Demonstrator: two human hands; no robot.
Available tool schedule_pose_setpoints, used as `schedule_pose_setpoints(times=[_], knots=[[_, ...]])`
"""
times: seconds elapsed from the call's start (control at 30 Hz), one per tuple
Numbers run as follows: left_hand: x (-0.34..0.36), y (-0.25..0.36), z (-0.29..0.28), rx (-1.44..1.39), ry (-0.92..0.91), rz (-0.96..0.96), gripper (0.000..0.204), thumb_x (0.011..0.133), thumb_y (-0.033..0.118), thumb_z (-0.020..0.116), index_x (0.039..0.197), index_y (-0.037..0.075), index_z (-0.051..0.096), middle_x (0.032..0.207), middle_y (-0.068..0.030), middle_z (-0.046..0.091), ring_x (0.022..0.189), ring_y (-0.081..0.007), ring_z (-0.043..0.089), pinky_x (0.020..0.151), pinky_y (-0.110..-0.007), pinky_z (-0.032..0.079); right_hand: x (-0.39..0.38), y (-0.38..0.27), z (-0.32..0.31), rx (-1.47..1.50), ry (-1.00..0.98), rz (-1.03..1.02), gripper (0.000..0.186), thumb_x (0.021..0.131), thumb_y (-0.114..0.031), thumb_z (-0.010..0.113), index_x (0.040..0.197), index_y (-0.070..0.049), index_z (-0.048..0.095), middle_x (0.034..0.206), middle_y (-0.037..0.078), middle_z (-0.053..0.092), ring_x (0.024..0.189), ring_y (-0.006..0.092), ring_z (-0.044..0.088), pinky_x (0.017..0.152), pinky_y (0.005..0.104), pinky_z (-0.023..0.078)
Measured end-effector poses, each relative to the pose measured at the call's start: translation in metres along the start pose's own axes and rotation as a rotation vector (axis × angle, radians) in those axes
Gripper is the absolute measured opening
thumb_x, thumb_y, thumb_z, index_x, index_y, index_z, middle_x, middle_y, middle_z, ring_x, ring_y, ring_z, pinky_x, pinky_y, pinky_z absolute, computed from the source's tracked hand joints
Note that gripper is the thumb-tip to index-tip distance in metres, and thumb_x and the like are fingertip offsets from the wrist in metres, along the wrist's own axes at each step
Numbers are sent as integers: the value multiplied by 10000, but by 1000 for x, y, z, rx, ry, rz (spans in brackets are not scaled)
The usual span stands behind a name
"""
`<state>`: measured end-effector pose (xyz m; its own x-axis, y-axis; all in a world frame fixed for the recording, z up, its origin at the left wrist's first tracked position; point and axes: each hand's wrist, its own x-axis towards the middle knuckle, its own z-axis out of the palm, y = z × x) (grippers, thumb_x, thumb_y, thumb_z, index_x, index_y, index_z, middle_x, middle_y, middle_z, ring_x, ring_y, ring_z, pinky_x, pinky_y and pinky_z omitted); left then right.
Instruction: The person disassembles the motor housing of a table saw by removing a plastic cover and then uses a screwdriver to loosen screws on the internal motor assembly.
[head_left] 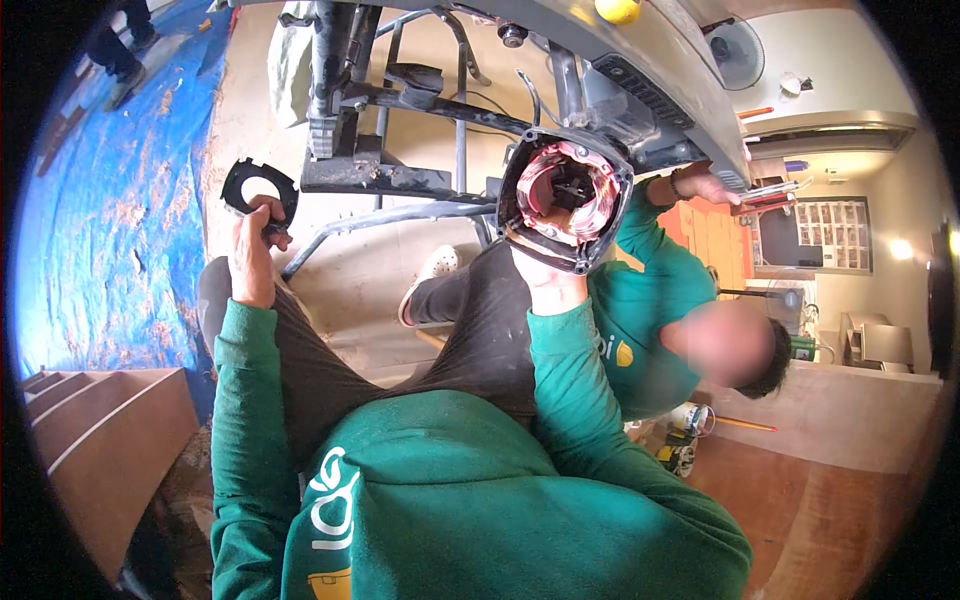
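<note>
My left hand (262,232) is closed on a black square plate (278,183) with a large round opening, held upright left of the frame's lower bars. My right hand (546,283) supports a motor housing (516,158) from below, with its open end facing up toward me and a ring of copper windings (600,197) inside; my fingers are mostly hidden behind it. The housing sits beside the grey metal frame (410,180) and below a long grey body panel (640,55); whether it touches them I cannot tell.
A co-worker (650,340) in green is close on my right, a hand (705,185) holding tools at the panel. A blue tarp (110,250) with shavings and another person's legs (115,60) are left. Wooden shelving (110,430) stands lower left, a fan (735,55) upper right.
</note>
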<state>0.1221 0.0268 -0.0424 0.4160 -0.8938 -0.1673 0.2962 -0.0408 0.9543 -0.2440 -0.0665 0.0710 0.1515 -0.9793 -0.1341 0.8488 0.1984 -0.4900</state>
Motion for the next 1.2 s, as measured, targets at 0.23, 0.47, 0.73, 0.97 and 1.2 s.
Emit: schedule_pose_setpoints(times=[0.23,0.47,0.73,0.97,1.2], knots=[[-12,22,-9,71,39,112,365,1063,327,478,1046,13,664,938,-47,605,701,-130,562,704,-295,475,1,-2,-12,-18,18,-10,755,1038,-720,418,1465,-122,587,1414,143,664,1238,360,679,1072,551,554],[-34,62,-21,144,138,255,271,1075,201,435,1135,47,649,1029,-38,618,779,-109,547,714,-283,476,-3,0,-5,16,-21,2,745,1043,-711,400,1443,-116,600,1401,147,669,1219,362,686,1054,547,561],[-38,138,-39,185,221,654,275,1044,244,464,1161,49,618,1132,-59,617,891,-132,559,742,-290,447,-7,4,17,-7,-21,-47,753,1038,-718,371,1438,-125,607,1404,122,671,1251,344,664,1087,521,537],[-46,274,17,729,-14,983,378,1089,384,555,1177,23,625,1068,-71,632,886,-148,543,753,-336,452,-8,1,25,178,-318,53,824,1006,-755,362,1405,-88,636,1352,178,686,1225,379,667,1081,547,537],[-13,362,123,1495,-199,1341,475,1016,443,677,1117,-18,622,986,-236,700,917,-434,676,836,-513,514,-7,4,17,83,-247,-43,786,1046,-720,342,1477,-112,591,1460,133,642,1331,348,613,1164,518,469]])
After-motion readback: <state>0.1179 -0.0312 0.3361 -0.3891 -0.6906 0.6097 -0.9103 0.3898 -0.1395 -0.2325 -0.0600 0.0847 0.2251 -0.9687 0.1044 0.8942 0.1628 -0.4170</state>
